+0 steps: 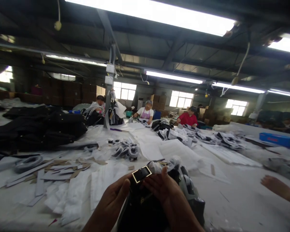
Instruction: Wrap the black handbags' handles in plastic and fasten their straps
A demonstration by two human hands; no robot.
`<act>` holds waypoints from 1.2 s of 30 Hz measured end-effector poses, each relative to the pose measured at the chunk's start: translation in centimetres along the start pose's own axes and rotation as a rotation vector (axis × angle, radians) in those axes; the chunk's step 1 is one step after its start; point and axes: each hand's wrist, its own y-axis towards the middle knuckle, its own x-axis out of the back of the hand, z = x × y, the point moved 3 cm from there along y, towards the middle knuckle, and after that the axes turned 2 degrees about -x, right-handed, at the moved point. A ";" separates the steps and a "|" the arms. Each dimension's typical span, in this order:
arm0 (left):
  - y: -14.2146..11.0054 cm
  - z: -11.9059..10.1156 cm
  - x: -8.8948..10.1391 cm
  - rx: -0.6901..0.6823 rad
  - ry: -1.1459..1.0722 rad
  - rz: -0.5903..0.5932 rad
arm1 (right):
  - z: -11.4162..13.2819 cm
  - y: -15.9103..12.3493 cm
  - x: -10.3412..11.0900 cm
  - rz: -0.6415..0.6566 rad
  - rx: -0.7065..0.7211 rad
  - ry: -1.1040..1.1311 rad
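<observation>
A black bag (140, 211) is in front of me at the table's near edge, partly hidden by my hands. On its top sits a gold-rimmed rectangular buckle (141, 174) with a dark middle. My left hand (112, 201) grips the bag at the buckle's left side, thumb on the near side and fingers mostly hidden. My right hand (170, 193) curves around the bag on the right, its fingers just below the buckle and its thumb raised. Crumpled clear plastic wrap (175, 162) pokes up behind the right thumb. A dark, shiny wrapped part (195, 201) lies right of that hand.
Black bags (38, 127) are heaped at left. Card strips (60, 169) and white padding sheets (74, 199) lie before them. Rolled strips (127, 149) sit mid-table. Another person's hand (275, 186) reaches in from the right. Co-workers (145, 113) work across the table; a blue box (277, 139) stands right.
</observation>
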 end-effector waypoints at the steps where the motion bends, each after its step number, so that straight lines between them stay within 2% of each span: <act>1: 0.3 -0.6 -0.4 0.001 0.006 0.043 | 0.8 0.2 -0.3 0.009 0.006 0.080; 4: 1.0 -1.1 -1.5 0.035 -0.007 0.126 | 3.7 0.9 -1.1 0.004 0.055 0.146; 7: 1.9 -0.5 -2.0 0.090 -0.045 0.097 | 5.9 1.4 -1.5 0.007 0.110 0.105; 9: 2.4 -0.2 -2.1 0.115 -0.043 0.063 | 6.6 1.6 -1.3 0.015 0.105 0.070; 13: 2.8 -1.1 -2.6 0.103 -0.043 0.063 | 6.7 1.8 -0.2 0.013 0.034 0.042; 17: 3.0 -2.7 -3.2 0.128 -0.113 0.259 | 7.2 2.3 0.5 0.006 0.047 0.091; 19: 3.3 -3.0 -3.4 0.161 -0.114 0.316 | 7.3 2.7 0.6 0.003 0.056 0.132; 23: 4.1 -3.0 -3.4 0.241 -0.096 0.251 | 7.0 2.6 0.4 -0.010 0.037 0.144; 29: 4.2 -3.1 -3.8 0.189 -0.168 0.306 | 6.9 0.7 -0.4 0.002 -0.130 0.132; 36: 4.1 -1.5 -4.9 0.184 -0.105 0.175 | 5.7 -0.3 0.0 -0.023 -0.152 0.077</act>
